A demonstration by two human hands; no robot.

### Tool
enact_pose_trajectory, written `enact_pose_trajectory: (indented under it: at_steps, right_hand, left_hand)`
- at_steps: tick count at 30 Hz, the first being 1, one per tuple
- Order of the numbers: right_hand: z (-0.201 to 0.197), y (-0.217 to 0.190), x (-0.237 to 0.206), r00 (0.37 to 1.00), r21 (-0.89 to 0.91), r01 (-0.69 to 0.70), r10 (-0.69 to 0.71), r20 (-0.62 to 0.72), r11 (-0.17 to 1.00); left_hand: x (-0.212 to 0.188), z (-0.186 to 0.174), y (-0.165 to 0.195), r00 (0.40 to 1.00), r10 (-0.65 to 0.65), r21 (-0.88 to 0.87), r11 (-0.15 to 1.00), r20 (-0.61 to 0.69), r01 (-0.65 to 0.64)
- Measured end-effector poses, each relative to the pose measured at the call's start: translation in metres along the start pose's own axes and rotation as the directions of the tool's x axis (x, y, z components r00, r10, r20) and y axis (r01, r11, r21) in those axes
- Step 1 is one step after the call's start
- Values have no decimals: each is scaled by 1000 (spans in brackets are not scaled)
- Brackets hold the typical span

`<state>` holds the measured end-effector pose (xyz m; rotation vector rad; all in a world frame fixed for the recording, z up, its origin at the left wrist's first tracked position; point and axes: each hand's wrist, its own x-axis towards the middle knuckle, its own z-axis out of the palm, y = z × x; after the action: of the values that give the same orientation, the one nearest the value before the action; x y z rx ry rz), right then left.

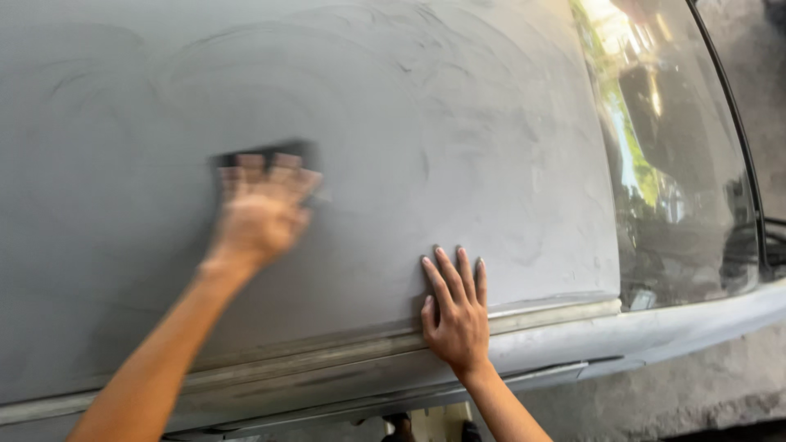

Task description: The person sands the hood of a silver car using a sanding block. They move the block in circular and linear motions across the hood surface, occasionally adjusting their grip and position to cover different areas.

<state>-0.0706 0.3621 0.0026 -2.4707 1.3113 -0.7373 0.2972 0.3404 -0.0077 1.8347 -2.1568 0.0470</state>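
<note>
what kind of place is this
Probably a car body shop or a yard used as one: the left hand rubs a dark sanding pad over a dull grey car panel, beside its window.

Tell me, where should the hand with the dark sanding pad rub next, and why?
Probably a short stroke to the right. The left hand is blurred, pressing a dark sanding pad on the grey panel. Swirl marks show in the dusty grey between it and the right hand, which lies flat near the lower trim.

No packages, labels, signs or screens show anywhere in this view.
</note>
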Motion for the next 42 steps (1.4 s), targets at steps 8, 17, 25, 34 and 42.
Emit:
enact_pose_trajectory:
  at_steps: [8, 17, 25, 34, 42]
  right_hand:
    - [1, -4, -2, 1000, 3, -5, 5, -19, 1000]
    - [-2, 3, -3, 1000, 31, -10, 10, -10, 999]
    - [-8, -2, 0, 999, 33, -10, 11, -33, 999]
    - [-10, 3, -3, 999, 40, -25, 26, -21, 999]
    - [-6, 0, -2, 1000, 28, 5, -4, -16, 1000]
  left_hand:
    - [208, 40, 10, 996, -68, 117, 991, 59, 61]
    - [42, -13, -45, 963, -254, 92, 961, -95, 262]
    - [175, 47, 77, 993, 110, 150, 982, 54, -116]
    - [65, -48, -115, 818, -555, 120, 811, -150, 572]
    - [70, 23, 65, 999, 8, -26, 1000, 52, -7]
